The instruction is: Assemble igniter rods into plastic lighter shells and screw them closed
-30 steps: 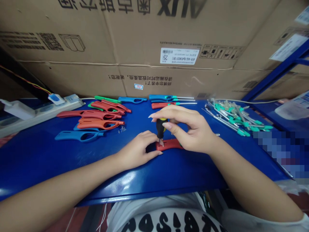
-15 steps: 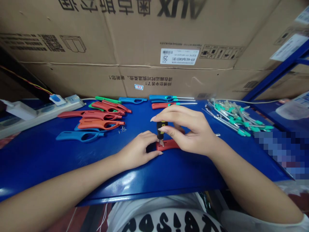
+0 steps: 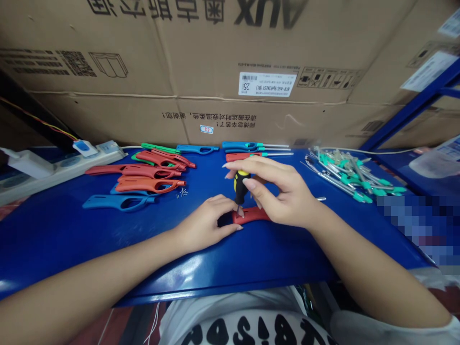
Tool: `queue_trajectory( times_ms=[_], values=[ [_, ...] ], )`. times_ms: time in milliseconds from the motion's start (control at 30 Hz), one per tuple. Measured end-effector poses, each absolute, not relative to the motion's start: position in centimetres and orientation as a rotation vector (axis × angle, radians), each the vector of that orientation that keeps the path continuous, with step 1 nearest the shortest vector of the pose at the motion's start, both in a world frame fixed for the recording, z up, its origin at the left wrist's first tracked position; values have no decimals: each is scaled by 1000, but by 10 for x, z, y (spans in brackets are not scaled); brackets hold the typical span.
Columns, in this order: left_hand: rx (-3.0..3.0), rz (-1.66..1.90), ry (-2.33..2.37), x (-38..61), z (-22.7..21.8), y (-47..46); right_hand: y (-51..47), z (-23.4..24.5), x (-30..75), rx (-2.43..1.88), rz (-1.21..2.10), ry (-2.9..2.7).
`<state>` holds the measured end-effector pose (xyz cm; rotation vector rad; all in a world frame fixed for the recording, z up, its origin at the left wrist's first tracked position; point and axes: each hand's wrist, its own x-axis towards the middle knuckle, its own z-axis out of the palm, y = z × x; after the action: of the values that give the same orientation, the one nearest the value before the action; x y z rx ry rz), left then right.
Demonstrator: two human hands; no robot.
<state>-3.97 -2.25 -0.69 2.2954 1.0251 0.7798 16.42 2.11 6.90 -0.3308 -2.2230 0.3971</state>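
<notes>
A red gas lighter [image 3: 253, 214] lies flat on the blue table [image 3: 201, 275], its metal tip showing beyond my right wrist. My left hand [image 3: 206, 223] grips the lighter's left end between thumb and fingers. Above that end, my right hand [image 3: 278, 191] is closed round a short black-and-yellow screwdriver [image 3: 240, 187]. The screwdriver leans slightly, with its shaft pointing down at the lighter's handle by my left fingertips. Whether its tip sits on a screw is too small to tell. My right hand covers the middle of the lighter.
Red, blue and green lighter shells [image 3: 153, 184] lie at the left, beside small screws [image 3: 182, 192]. Assembled lighters [image 3: 251, 146] lie at the back. Metal tubes with green parts [image 3: 350, 175] are heaped at the right. A power strip [image 3: 64, 167] and large carton [image 3: 201, 62] border the table.
The screwdriver has tilted a little, and more of its yellow handle shows. My right fingers have shifted on it. My left hand and the lighter have stayed in place.
</notes>
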Motion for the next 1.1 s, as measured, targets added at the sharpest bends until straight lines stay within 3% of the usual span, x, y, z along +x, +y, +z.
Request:
queue_trajectory(
  times_ms=[300,500,700,900,1100],
  values=[
    [2318,788,1059,-39,-10,-23,17,70,166,-397,94,-2260],
    [2305,787,1027,-40,-9,-22,18,71,165,-356,381,-2297],
    [2314,796,1049,-40,-10,-23,20,68,165,-422,169,-2259],
    [2294,783,1028,-40,-8,-23,15,68,164,-378,399,-2303],
    [2324,768,1050,-40,-8,-23,17,61,161,-532,-22,-2222]
  ],
)
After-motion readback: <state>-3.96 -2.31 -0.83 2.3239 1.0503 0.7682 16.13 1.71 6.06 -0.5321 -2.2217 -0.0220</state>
